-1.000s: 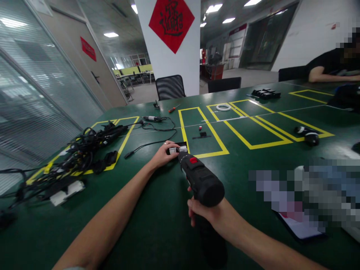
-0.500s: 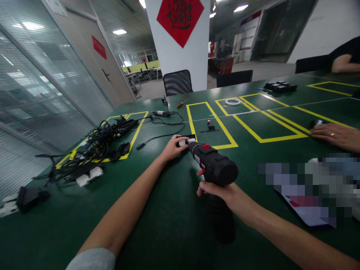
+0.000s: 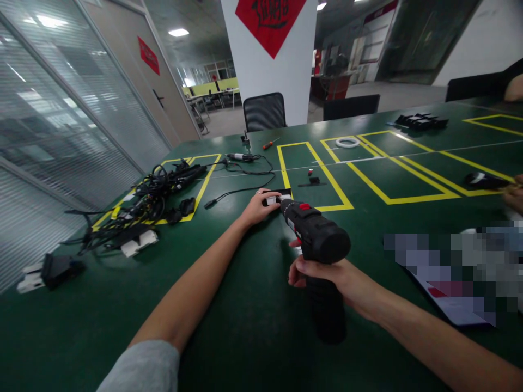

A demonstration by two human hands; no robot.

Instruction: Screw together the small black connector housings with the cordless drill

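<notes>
My right hand [image 3: 322, 272] grips the handle of a black cordless drill [image 3: 316, 239] with a red switch. The drill's nose points away from me at a small black-and-white part [image 3: 273, 199] on the green table [image 3: 229, 326]. My left hand [image 3: 259, 207] lies over that part, fingers closed on its near side, holding it against the table at the corner of a yellow taped rectangle [image 3: 314, 174].
A tangle of black cables and adapters [image 3: 151, 196] lies at the left. A screwdriver [image 3: 269, 144], a tape ring [image 3: 347, 142] and black parts [image 3: 420, 121] sit farther back. Another person's hand [image 3: 515, 193] is at the right edge beside a black object [image 3: 482, 179]. A blurred patch covers things near right.
The view has shifted, so everything sits slightly right and higher. The other person's hand drew back toward the right edge. My hands keep the drill and the part as before.
</notes>
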